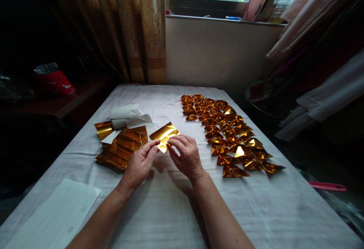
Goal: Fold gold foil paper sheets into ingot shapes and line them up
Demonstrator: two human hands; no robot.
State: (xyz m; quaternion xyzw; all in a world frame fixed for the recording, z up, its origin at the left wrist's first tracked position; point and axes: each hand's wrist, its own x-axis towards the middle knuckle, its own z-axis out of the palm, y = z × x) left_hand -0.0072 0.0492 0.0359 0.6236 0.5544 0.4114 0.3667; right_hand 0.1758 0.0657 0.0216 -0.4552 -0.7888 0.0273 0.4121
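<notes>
Between my two hands, a sheet of gold foil paper (165,132) is held just above the white cloth, its near part creased and shiny. My left hand (143,157) pinches the sheet's left side between thumb and fingers. At the sheet's right edge, my right hand (186,154) has thumb and forefinger pressed together on it. Left of my left hand lies a stack of flat gold foil sheets (125,148). Several folded gold foil pieces (230,141) sit in rows to the right of my right hand.
Behind the stack lies a white paper roll (124,112). A printed paper sheet (58,211) rests at the table's near left. The table (159,93) reaches toward a wall below a window. Hanging clothes (332,85) are at the right; a red container (55,82) stands at the left.
</notes>
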